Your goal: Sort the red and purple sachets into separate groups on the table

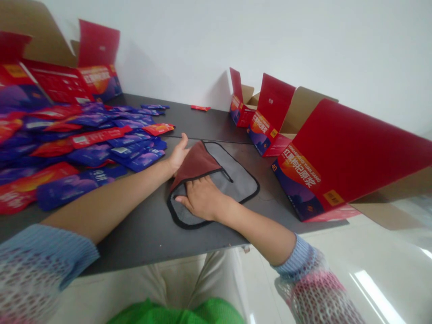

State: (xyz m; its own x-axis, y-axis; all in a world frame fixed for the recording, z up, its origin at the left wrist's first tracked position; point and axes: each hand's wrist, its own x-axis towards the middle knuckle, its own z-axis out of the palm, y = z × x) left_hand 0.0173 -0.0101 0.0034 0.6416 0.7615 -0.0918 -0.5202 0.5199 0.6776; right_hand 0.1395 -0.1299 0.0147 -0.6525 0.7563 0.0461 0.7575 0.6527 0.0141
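A grey cloth with a black hem lies on the dark table, one corner folded over so its red-brown underside shows. My left hand rests at the folded flap's left edge, thumb up, fingers tucked under the flap and hidden. My right hand lies on the cloth just below the flap, fingers curled at its edge.
A heap of purple and red sachets covers the table's left side. Open red cartons stand at the back left, back middle and right. One red sachet lies near the wall. The table's front edge is by my lap.
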